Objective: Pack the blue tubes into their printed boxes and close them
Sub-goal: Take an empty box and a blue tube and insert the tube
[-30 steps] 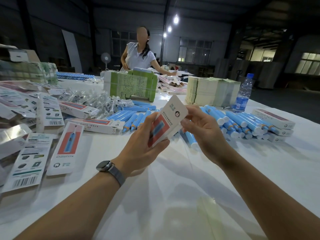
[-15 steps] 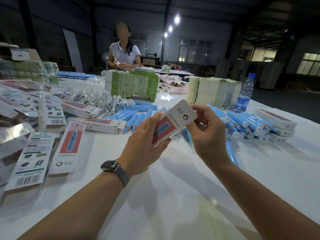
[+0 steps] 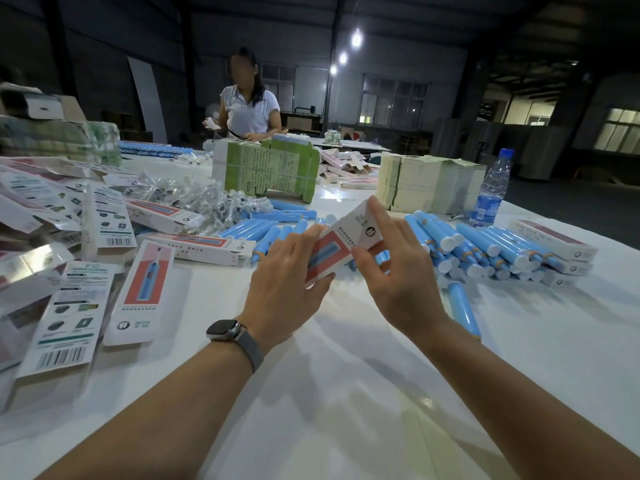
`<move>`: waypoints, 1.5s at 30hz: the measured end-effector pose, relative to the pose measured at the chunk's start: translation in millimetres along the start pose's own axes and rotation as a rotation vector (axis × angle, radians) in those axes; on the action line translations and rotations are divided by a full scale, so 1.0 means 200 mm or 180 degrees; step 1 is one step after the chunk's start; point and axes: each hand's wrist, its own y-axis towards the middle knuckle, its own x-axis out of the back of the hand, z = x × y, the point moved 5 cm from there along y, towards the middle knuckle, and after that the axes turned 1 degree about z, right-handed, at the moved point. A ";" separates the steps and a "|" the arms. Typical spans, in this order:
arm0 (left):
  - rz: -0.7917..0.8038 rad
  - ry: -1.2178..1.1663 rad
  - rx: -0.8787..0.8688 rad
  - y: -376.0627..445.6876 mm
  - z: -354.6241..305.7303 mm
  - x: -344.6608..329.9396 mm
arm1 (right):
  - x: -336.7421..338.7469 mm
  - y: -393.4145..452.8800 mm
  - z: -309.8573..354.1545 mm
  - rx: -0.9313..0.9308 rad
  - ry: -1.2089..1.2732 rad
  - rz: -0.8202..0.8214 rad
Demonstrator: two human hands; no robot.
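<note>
Above the table (image 3: 346,393), the left hand (image 3: 287,282) grips a printed box (image 3: 341,242) while the right hand (image 3: 391,271) pinches its upper end, apparently squaring it open; next, a blue tube (image 3: 462,306) lying just right must slide inside.

Bare table (image 3: 346,393) near you leaves passage for either hand. Flat boxes (image 3: 69,306) crowd your left; blue tubes (image 3: 485,247) block far right.
</note>
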 end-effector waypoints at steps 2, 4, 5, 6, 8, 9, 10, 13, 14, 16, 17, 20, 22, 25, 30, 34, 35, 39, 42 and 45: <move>-0.0001 0.0057 -0.0019 0.00 -0.01 0.00 | 0.00 0.01 -0.02 -0.0127 -0.0033 0.0028; 0.0005 0.0120 -0.0072 0.00 -0.02 0.00 | 0.00 0.01 -0.04 -0.0221 -0.0018 0.0050; 0.0004 0.0140 -0.0089 0.00 -0.02 0.00 | 0.00 0.01 -0.04 -0.0229 0.0014 0.0036; 0.0000 0.0152 -0.0095 0.00 -0.02 0.00 | 0.01 0.01 -0.03 -0.0207 0.0035 0.0003; -0.0012 0.0168 -0.0107 0.00 -0.02 0.00 | 0.02 0.01 -0.01 -0.0110 0.0061 -0.0104; -0.0014 0.0156 -0.0121 0.01 -0.02 0.00 | 0.03 0.01 0.00 -0.0075 0.0117 -0.0167; -0.0010 0.0125 -0.0144 0.01 -0.03 0.01 | 0.04 0.01 0.00 -0.0060 0.0203 -0.0223; 0.0004 0.0065 -0.0316 0.02 -0.06 0.03 | 0.04 0.00 0.03 -0.0014 0.0440 -0.0295; -0.0014 0.0051 -0.0368 0.02 -0.07 0.04 | 0.04 0.00 0.03 -0.0003 0.0501 -0.0289; -0.0051 -0.0019 -0.0420 0.03 -0.09 0.06 | 0.04 -0.01 0.03 -0.0009 0.0621 -0.0254; -0.0067 -0.0038 -0.0431 0.03 -0.09 0.07 | 0.04 -0.01 0.03 -0.0011 0.0675 -0.0226; -0.0083 0.0046 -0.0406 0.04 -0.10 0.10 | 0.04 -0.02 0.04 0.0020 0.0706 -0.0273; -0.0042 0.0060 -0.0437 0.05 -0.11 0.11 | 0.04 -0.02 0.05 0.0027 0.0686 -0.0350; 0.0034 0.0044 -0.0489 0.05 -0.12 0.11 | 0.04 -0.02 0.05 0.0040 0.0708 -0.0353; -0.0009 -0.0002 -0.0462 0.04 -0.12 0.10 | 0.02 -0.02 0.07 0.0051 0.0933 -0.0397; -0.0085 -0.0064 -0.0444 0.05 -0.11 0.11 | 0.02 -0.02 0.08 0.0026 0.1339 -0.0369; -0.0100 -0.0060 -0.0461 0.05 -0.12 0.11 | 0.03 -0.02 0.09 0.0047 0.1363 -0.0384; -0.0142 -0.0057 -0.0476 0.05 -0.13 0.11 | 0.04 -0.01 0.10 0.0050 0.1300 -0.0385; -0.0106 -0.0010 -0.0502 0.05 -0.15 0.10 | 0.05 0.00 0.10 0.0077 0.1028 -0.0371; -0.0088 -0.0008 -0.0493 0.05 -0.14 0.09 | 0.05 0.01 0.09 0.0086 0.0898 -0.0381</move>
